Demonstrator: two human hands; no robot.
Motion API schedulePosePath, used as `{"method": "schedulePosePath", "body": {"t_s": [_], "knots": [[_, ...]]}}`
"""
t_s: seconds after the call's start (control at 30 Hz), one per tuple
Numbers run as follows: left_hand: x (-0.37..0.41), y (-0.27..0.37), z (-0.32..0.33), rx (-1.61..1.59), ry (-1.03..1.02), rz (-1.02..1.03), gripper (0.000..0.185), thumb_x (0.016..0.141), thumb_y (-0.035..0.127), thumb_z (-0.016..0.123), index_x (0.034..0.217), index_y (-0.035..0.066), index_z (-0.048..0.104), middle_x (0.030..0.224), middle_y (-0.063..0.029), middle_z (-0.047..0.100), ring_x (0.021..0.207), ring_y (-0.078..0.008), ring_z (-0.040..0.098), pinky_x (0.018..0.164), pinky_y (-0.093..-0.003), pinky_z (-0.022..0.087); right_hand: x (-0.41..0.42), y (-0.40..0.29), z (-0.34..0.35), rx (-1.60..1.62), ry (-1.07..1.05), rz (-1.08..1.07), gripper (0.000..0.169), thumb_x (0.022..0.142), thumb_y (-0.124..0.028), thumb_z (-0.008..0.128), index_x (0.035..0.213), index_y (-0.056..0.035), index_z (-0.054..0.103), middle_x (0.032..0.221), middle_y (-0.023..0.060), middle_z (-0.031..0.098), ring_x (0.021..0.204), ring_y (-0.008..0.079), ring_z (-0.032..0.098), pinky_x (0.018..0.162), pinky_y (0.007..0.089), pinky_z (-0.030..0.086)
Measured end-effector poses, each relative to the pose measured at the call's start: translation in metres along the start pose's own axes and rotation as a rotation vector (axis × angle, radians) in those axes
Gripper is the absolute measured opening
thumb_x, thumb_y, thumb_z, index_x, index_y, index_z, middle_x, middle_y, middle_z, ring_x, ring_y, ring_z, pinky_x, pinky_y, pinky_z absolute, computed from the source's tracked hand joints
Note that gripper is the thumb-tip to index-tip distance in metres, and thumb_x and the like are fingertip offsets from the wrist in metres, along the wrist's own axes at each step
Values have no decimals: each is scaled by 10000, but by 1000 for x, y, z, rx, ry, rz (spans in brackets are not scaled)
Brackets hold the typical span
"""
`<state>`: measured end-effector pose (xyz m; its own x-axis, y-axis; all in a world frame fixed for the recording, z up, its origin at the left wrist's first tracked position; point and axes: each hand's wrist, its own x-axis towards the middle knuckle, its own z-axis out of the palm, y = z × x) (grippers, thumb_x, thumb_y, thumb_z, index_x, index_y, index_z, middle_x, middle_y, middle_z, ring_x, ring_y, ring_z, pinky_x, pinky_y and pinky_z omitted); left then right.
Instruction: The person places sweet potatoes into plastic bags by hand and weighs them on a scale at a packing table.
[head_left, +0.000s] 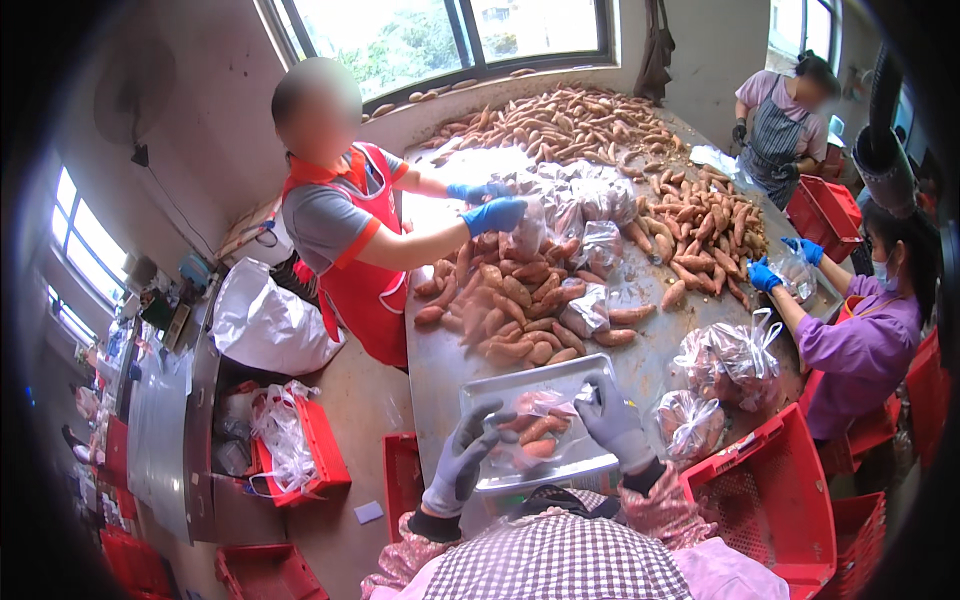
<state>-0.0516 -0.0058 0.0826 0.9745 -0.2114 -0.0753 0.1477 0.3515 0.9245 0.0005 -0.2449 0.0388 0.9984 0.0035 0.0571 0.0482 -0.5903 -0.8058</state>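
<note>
A clear plastic bag of sweet potatoes (541, 429) lies in a metal tray (480, 394) at the near edge of the steel table. My left hand (466, 450), in a grey glove, is at the bag's left side with its fingers apart; whether it touches the film is unclear. At the bag's upper right, my right hand (611, 421), gloved in grey too, has its thumb and fingers closed on the plastic. Beyond the tray lies a heap of loose sweet potatoes (517, 300), with small filled bags (589, 309) among them.
Tied bags of sweet potatoes (727, 360) stand right of the tray, beside a red plastic crate (772, 487). A co-worker in a red apron (375, 225) handles a bag at the left. Another in purple (862, 322) works at the right; a third person (784, 135) stands farther back.
</note>
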Motion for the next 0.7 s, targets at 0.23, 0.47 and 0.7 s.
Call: {"method": "schedulePosePath", "body": {"t_s": [0.23,0.47,0.7], "knots": [[-5,-16,7,-56,86,71,576,868,178,550,1372,14,326,1279,-188,482,847,-153,592,802,-283,471,2,-33,31,157,-476,-423,263,774,-143,644,1011,-32,628,946,172,636,849,316,626,768,380,493],[-17,-20,0,-49,195,144,560,858,187,566,1341,-6,358,1266,-171,493,900,-166,568,838,-288,451,24,86,103,-189,-293,-241,322,767,-233,645,1034,-54,632,925,172,651,866,283,631,746,410,503],[21,-25,44,257,-163,27,505,850,208,589,1276,-22,445,1256,-138,506,1050,-212,554,927,-311,415,32,93,75,154,-501,-136,315,895,-258,487,1153,-124,609,1030,126,636,946,258,591,833,364,454]]}}
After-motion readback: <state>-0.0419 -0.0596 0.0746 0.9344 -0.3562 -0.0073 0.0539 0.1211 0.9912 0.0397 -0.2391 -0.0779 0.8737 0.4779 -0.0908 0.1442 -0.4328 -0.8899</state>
